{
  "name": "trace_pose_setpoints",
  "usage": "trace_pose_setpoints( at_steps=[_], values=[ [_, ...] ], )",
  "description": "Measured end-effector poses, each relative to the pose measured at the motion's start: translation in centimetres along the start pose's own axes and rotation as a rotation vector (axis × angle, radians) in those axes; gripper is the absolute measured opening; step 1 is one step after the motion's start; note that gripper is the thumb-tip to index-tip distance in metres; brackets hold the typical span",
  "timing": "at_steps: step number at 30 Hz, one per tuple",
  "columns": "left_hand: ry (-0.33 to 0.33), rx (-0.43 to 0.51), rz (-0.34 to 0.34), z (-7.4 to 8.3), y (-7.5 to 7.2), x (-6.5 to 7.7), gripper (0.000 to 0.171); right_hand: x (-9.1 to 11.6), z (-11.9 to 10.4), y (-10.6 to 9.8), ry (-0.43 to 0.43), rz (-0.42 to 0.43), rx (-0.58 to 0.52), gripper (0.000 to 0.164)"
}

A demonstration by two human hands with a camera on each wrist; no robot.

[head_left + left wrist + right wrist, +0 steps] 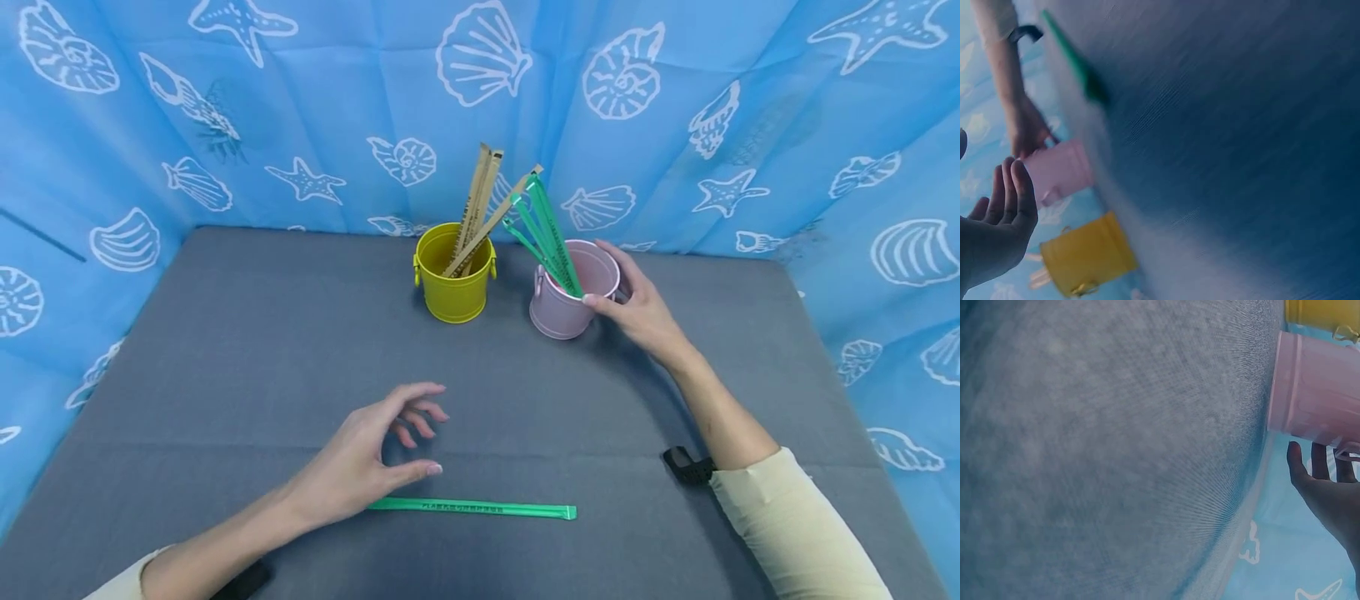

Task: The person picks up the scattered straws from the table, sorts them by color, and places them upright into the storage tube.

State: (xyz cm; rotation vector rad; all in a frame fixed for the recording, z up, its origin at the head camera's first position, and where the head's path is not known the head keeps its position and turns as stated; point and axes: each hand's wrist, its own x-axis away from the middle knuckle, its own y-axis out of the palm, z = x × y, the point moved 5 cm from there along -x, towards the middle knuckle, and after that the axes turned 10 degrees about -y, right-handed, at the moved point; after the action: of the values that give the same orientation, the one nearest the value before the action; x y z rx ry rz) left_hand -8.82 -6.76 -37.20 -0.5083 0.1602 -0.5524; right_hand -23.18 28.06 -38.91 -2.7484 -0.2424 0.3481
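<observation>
A long green wrapped straw (495,508), printed with dark letters, lies flat on the cloth near the front. My left hand (367,454) hovers just above its left end, fingers loosely bent and apart from the thumb, holding nothing. At the back, my right hand (643,315) grips the right side of a pink bucket (557,317), thumb at the front rim and fingers round the far side. Several green wrapped straws (553,237) lean leftward in that bucket. The right wrist view shows the fingers (1319,461) against the bucket's side.
Left of the pink bucket stands a yellow bucket (455,298) holding several brown wrapped sticks (476,204), one leaning right towards the green straws. A grey cloth (247,350) covers the table. Behind and beside it hangs a blue curtain (322,100) with white shells and starfish.
</observation>
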Motion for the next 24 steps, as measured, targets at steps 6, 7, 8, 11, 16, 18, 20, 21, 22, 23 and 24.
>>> trace_pose_setpoints(
  at_steps=[6,7,8,11,16,18,20,21,22,23,24],
  values=[
    [0.001,-0.010,-0.054,-2.0,1.9,1.5,0.071,0.0,-0.1,-0.1,0.001,-0.004,-0.002,0.078],
    [-0.013,-0.008,-0.064,-2.3,2.2,1.7,0.071,0.0,-0.1,-0.1,0.002,-0.004,0.000,0.078],
    [-0.034,0.001,-0.078,-2.6,2.4,1.9,0.070,0.1,-0.1,-0.2,0.004,-0.002,0.004,0.078],
    [-0.112,0.028,-0.116,-3.3,2.8,2.3,0.067,0.1,-0.1,-0.3,0.006,-0.001,0.010,0.078],
    [-0.186,0.019,-0.146,-4.2,3.2,2.6,0.055,0.1,0.0,-0.3,0.012,-0.010,0.002,0.079],
    [-0.203,0.002,-0.145,-4.5,3.3,2.6,0.050,0.2,0.0,-0.3,0.014,-0.014,-0.003,0.079],
    [-0.210,-0.012,-0.138,-4.7,3.4,2.7,0.044,0.2,0.0,-0.3,0.017,-0.015,-0.003,0.079],
    [-0.213,-0.020,-0.132,-4.8,3.5,2.6,0.042,0.2,0.0,-0.2,0.019,-0.015,-0.004,0.079],
    [-0.213,-0.028,-0.125,-4.8,3.6,2.6,0.040,0.2,-0.1,-0.2,0.019,-0.015,-0.002,0.079],
    [-0.211,-0.034,-0.119,-4.9,3.6,2.6,0.039,0.2,-0.1,-0.3,0.021,-0.014,0.001,0.079],
    [-0.209,-0.040,-0.115,-4.9,3.7,2.5,0.038,0.2,-0.1,-0.3,0.022,-0.013,0.006,0.079]
  ],
)
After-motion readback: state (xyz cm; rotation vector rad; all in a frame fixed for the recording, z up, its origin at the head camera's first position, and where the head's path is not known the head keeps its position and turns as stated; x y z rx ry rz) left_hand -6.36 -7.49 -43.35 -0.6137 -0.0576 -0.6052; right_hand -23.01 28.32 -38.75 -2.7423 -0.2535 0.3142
